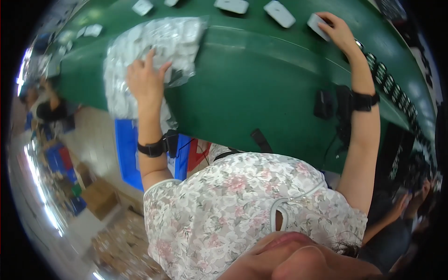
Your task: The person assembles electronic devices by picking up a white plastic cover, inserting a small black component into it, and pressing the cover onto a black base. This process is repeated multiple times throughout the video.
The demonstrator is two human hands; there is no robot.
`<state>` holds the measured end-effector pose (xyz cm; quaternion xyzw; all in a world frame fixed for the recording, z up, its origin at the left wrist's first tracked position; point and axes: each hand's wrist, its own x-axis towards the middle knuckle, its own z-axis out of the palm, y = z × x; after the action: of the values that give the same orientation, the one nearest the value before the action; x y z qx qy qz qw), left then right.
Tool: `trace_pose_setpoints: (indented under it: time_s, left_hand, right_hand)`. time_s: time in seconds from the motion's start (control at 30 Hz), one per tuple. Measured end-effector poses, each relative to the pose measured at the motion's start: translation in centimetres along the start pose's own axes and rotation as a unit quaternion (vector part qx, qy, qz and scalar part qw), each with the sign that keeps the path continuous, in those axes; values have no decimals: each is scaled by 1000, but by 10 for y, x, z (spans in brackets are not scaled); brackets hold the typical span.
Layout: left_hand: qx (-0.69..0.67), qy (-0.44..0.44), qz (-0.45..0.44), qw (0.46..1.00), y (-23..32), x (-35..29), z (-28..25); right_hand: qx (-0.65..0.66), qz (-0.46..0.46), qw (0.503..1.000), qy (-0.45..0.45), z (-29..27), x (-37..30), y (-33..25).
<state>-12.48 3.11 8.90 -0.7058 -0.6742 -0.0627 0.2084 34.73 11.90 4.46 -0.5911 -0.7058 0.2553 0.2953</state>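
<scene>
Clear plastic bag full of small white parts lies at the left end of the green tabletop, hanging partly over the near edge. My left hand rests flat on it, fingers spread, palm down, not gripping. Right hand is at the far right edge, fingers curled over one white rectangular block; can't tell if it's lifted. More white blocks sit in a row along the far edge, apart from each other.
</scene>
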Motion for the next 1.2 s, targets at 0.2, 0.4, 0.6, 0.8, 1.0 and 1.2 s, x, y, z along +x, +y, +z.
trace_pose_setpoints:
  time_s: [0.2, 0.4, 0.6, 0.8, 1.0, 1.2]
  left_hand:
    - [83, 8, 8, 996, -26, -21, 40]
    - [-63, -2, -13, 998, -3, -9, 17]
    - [-287, 44, -71, 954, 17, -26, -22]
    - [-657, -174, -20, 733, 114, -29, -15]
    - [-733, -275, 43, 621, 176, -37, -13]
    - [-714, -297, 62, 631, 187, -39, -12]
  right_hand:
    - [29, -32, 991, 128, 15, 5, -45]
    - [-35, 65, 979, 190, -65, -99, -55]
    - [-164, 184, 958, 149, -44, -157, -15]
    - [-199, 156, 945, 208, -3, -158, 36]
    - [-261, 78, 935, 227, 10, -156, 40]
    - [-170, 131, 936, 280, -30, -177, 54]
